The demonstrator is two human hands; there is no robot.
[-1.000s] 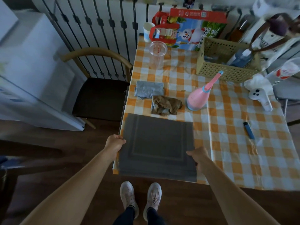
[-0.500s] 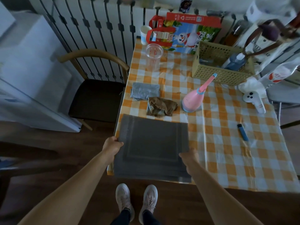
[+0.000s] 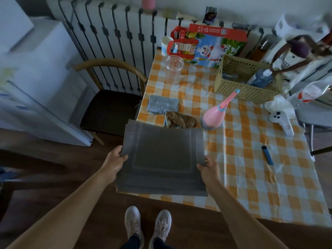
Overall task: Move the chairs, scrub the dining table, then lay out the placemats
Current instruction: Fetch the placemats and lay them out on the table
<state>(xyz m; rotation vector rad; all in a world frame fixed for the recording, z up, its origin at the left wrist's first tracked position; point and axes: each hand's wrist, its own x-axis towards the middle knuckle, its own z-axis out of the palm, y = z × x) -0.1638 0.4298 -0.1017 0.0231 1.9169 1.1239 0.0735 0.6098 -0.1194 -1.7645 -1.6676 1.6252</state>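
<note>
Compared with half a second ago, the far-left corner of the placemat stack [image 3: 161, 159] is now jutting past the left edge of the dining table [image 3: 269, 186]. The left hand [image 3: 115, 159] is gripping its 9 o'clock edge and the right hand [image 3: 209, 168] is pinching its 3 o'clock edge. The stack is lying between them over the table's near-left corner, its sides running 6-to-12 o'clock and its long axis unclear.

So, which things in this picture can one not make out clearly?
All in the head view:
- Number of placemats: the stacked edges overlap in dim light.
- Fingers of the left hand and right hand: they are under the stack, which hides them.
- Contents of the basket: its wall hides most of them, and the rest is blurred.
- Table top: the checked tablecloth covers it, so its cleanliness cannot be told.
</note>
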